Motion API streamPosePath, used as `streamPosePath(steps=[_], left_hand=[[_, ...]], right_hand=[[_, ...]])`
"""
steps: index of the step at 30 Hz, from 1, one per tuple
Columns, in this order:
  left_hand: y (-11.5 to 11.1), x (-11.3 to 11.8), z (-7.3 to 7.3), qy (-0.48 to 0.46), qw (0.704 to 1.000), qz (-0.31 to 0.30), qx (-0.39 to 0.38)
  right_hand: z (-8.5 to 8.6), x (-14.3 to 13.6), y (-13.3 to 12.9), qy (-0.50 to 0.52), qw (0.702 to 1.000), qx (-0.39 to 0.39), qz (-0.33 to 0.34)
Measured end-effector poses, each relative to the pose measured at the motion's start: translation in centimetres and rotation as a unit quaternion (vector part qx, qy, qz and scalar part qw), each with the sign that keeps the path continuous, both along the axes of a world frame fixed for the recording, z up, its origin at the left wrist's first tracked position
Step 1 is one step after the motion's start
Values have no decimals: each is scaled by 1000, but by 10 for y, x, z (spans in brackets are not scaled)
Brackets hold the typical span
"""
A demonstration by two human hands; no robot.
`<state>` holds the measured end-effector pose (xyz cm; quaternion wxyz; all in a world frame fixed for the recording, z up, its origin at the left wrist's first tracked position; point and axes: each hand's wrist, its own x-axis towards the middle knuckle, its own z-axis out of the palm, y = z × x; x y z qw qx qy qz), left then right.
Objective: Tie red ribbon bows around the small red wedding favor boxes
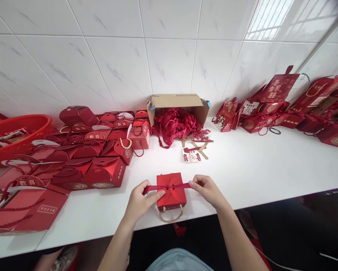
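A small red gift box (pixel 172 198) sits near the front edge of the table, its top flaps folded together. A dark red ribbon (pixel 182 186) runs through two holes in the flaps and is stretched out to both sides. My left hand (pixel 142 199) pinches the ribbon's left end, its thumb lying against the box top. The right end is pinched between the thumb and fingers of my right hand (pixel 205 188), just right of the box. A twisted rope handle (pixel 171 219) hangs from the box's near side; part of another shows at the far side.
Many red gift boxes (pixel 103 171) crowd the left, beside a red basin (pixel 41 124). Against the tiled wall stands a cardboard box (pixel 177 101) with tangled red ribbons (pixel 176 124). Before it lies a printed card (pixel 191 156). More red boxes (pixel 253 123) and a black ring (pixel 275 131) are right.
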<state>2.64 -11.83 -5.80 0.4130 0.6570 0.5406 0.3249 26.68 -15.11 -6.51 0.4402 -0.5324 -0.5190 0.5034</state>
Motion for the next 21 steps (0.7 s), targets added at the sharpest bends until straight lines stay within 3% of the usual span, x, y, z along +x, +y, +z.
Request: streamPosePath(steps=[5,10,13,16,21], left_hand=[[2,-7,-6,21,1000,-10,12],[-2,-1,10,14,977,33,210],[-11,19,26,64,953,-53,291],[-16,42,34,104,930,-81,342],[-8,52,32,76,908,13,411]], right_hand=[[4,7,-2,72,997,-28,7],[18,5,-7,152,987,-17,53],[30,-5,-11,179,981,8,74],[41,-13,-16,160,985,22,67],[40,-12,-25,20,1000,14,8]])
